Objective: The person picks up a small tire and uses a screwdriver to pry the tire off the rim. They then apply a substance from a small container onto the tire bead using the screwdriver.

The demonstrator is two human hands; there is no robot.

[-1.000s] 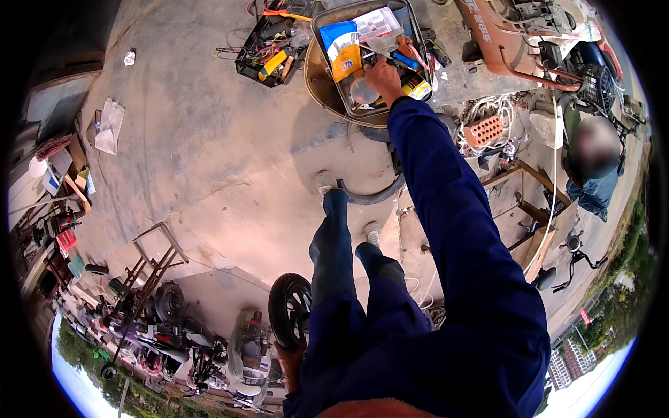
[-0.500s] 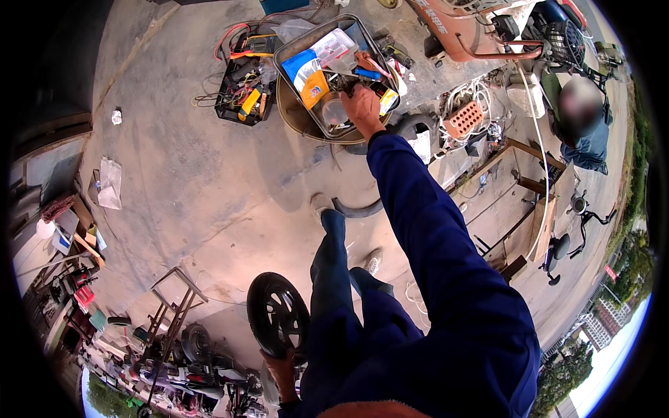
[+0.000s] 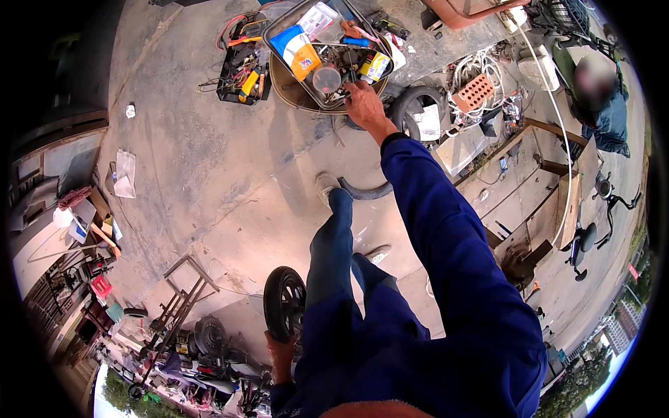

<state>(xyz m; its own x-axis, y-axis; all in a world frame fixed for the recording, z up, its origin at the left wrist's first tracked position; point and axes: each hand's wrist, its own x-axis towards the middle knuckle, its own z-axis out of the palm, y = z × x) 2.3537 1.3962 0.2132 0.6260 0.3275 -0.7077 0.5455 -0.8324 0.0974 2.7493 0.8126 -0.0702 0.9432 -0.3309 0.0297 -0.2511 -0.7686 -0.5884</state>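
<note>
Down on the grey concrete floor (image 3: 209, 160), your right hand (image 3: 364, 104) reaches far out to the near edge of a metal tray (image 3: 279, 31) full of tools and small parts. Your fingers curl down into the clutter at the tray's rim, but you cannot tell if they pinch anything, because the back of your hand hides them. Your long blue sleeve (image 3: 446, 230) runs from the bottom of the view up to that hand.

Inside the tray lie a blue and orange box (image 3: 296, 52), a round clear lid (image 3: 326, 79), a yellow box (image 3: 374, 67) and a blue-handled tool (image 3: 355, 42). The tray sits on a round tub (image 3: 289, 94). Just left of it stands a black toolbox (image 3: 244, 70), open and full of wires.

Your left hand (image 3: 279, 355) is low down by your hip, touching a small black wheel (image 3: 283, 303). You cannot tell if it is gripping the wheel or only resting there.

Near your right hand lies a black tyre (image 3: 411, 101), and a curved black rubber strip (image 3: 366, 190) lies by your shoe (image 3: 325, 185). A red brick with holes (image 3: 474, 92) sits among white cables. Another person (image 3: 603, 104) is over at the far right.
</note>
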